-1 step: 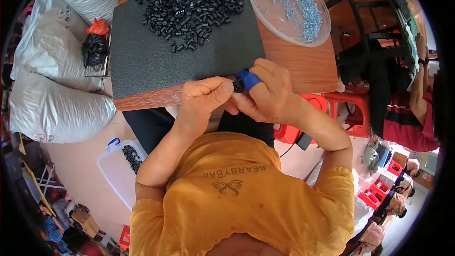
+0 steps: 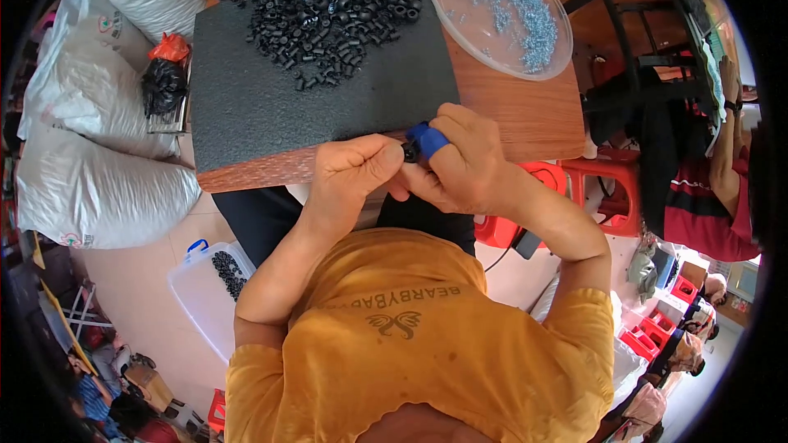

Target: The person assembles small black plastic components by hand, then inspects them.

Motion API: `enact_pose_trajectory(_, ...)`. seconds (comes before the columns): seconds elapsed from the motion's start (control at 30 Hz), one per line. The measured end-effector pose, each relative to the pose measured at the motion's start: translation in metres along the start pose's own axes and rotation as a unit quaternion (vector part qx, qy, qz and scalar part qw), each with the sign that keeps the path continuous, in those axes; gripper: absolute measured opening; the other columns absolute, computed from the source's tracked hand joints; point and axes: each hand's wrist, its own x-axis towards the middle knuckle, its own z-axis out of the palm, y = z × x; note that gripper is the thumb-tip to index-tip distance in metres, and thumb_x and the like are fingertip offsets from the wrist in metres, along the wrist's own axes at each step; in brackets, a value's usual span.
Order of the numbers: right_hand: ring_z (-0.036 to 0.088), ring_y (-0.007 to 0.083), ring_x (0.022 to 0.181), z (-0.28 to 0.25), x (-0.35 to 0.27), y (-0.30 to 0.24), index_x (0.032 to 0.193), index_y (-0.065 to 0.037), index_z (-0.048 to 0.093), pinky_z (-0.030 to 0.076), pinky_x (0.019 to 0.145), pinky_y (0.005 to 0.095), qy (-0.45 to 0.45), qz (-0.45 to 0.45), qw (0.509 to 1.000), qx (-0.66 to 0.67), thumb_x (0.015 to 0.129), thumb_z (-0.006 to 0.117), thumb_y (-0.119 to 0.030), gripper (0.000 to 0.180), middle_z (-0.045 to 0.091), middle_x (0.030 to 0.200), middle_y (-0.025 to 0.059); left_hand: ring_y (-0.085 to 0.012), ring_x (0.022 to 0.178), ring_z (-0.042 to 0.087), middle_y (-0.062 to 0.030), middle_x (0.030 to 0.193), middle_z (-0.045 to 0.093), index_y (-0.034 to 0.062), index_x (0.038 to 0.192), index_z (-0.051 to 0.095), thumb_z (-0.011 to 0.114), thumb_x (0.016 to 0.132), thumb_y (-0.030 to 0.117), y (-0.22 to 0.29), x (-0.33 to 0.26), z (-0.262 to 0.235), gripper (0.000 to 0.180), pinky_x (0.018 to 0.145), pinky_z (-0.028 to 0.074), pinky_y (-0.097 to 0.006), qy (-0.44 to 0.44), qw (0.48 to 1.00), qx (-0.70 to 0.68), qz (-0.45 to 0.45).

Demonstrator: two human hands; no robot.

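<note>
At the table's near edge, my left hand (image 2: pixel 355 166) pinches a small black plastic part (image 2: pixel 410 152) between thumb and fingers. My right hand (image 2: pixel 472 160) is closed around the other side of the same part, and its fingers hide most of it. Blue wraps (image 2: pixel 432 142) cover fingers of the right hand. Beyond the hands lies a dark textured mat (image 2: pixel 263 102), bearing a heap of small black plastic parts (image 2: pixel 320 25). A round clear shallow tray (image 2: pixel 460 33) at the far right holds many tiny silvery-blue metal pieces (image 2: pixel 533 25).
The brown wooden table (image 2: pixel 533 119) supports mat and tray. White sacks (image 2: pixel 98 184) stand at left, near a black plastic bag (image 2: pixel 164 86). A clear bin (image 2: pixel 197 279) with black parts sits on the floor. Red stools (image 2: pixel 607 189) and a person in a red shirt (image 2: pixel 706 205) are at right.
The hands stay almost in place around the black part, which has turned slightly between the fingers. Nothing else has visibly moved.
</note>
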Motion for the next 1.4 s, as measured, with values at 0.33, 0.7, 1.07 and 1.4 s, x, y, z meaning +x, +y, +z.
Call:
enact_pose_trajectory(0.33,0.046,0.0243,0.057,0.008,-0.008,0.003,0.063,-0.005,0.048,0.038,0.047,0.0354,-0.041,-0.041,0.998,-0.015,0.066,0.069,-0.014,0.023,0.043,0.062,0.0088,-0.0099,0.06,0.058,-0.0065,0.072,0.065,-0.006,0.088,0.068,0.058,0.096,0.018,-0.008,-0.002,0.002,0.027,0.055,0.046,-0.022,0.048,0.995,0.085,0.037)
enact_pose_trajectory(0.7,0.047,0.0258,0.063,0.009,0.0,0.003,0.068,-0.002,0.05,0.04,0.053,0.0361,-0.028,0.019,0.999,-0.028,0.065,0.073,-0.012,0.025,0.045,0.069,0.011,-0.0117,0.074,0.064,-0.008,0.084,0.069,-0.0065,0.105,0.066,0.06,0.094,0.011,-0.008,0.006,0.001,0.021,0.069,0.053,-0.024,0.104,0.993,0.046,0.04)
enact_pose_trajectory(1.07,0.047,0.0276,0.061,0.011,0.004,0.0,0.069,-0.001,0.05,0.04,0.052,0.0373,-0.047,0.064,0.997,-0.011,0.067,0.072,-0.011,0.025,0.046,0.068,0.0123,-0.0121,0.075,0.065,-0.009,0.087,0.069,-0.0056,0.105,0.064,0.06,0.095,0.012,-0.007,0.009,-0.005,0.021,0.071,0.054,-0.024,0.113,0.993,-0.009,0.017)
enact_pose_trajectory(1.4,0.053,0.0325,0.067,0.004,-0.001,0.003,0.081,-0.002,0.063,0.042,0.055,0.0421,-0.055,0.242,0.96,0.127,0.079,0.066,-0.004,0.004,0.054,0.072,0.0126,-0.0142,0.066,0.064,-0.0125,0.084,0.069,-0.0049,0.104,0.064,0.058,0.095,0.013,-0.009,0.017,-0.012,0.021,0.063,0.053,-0.026,0.102,0.994,-0.02,-0.017)
